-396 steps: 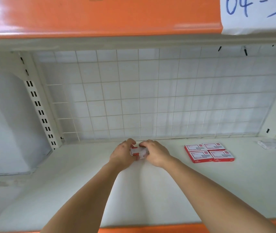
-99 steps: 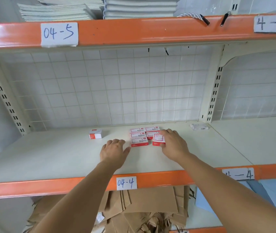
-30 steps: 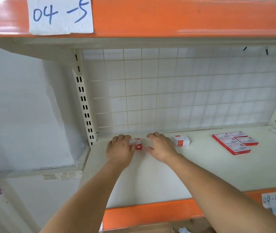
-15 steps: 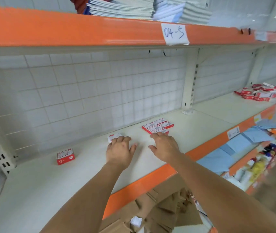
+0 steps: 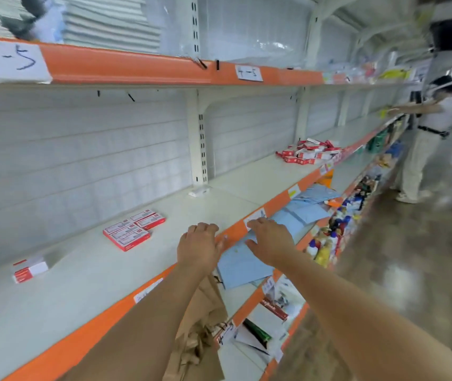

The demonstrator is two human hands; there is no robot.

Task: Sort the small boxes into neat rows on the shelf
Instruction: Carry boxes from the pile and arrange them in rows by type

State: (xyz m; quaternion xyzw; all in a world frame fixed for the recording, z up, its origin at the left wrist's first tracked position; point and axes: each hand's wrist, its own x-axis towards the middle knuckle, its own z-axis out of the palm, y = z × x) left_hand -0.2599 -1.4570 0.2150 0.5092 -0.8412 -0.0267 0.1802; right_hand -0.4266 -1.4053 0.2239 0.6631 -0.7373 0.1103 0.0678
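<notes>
- Red-and-white small boxes stayed on the shelf (image 5: 87,273) as the view swung right along the aisle, away from the corner where both hands had been working a second before.
- The left hand (image 5: 198,247) and right hand (image 5: 270,243) were now empty, fingers loosely spread and apart, held out over the shelf's orange front edge (image 5: 236,232) rather than on any box.
- Left of that edge, the neat block (image 5: 134,229) of flat boxes lay mid-shelf; further left a small stack (image 5: 30,268) stood apart from it, well back from the edge.
- Far to the right of the edge, a loose heap of boxes (image 5: 310,154) lay unsorted on the next bay.
- Judging by the turn and the free hands, the person appeared headed for that heap, with most of the sorting left to do.
- Another person (image 5: 425,144) worked at the aisle's far end.
</notes>
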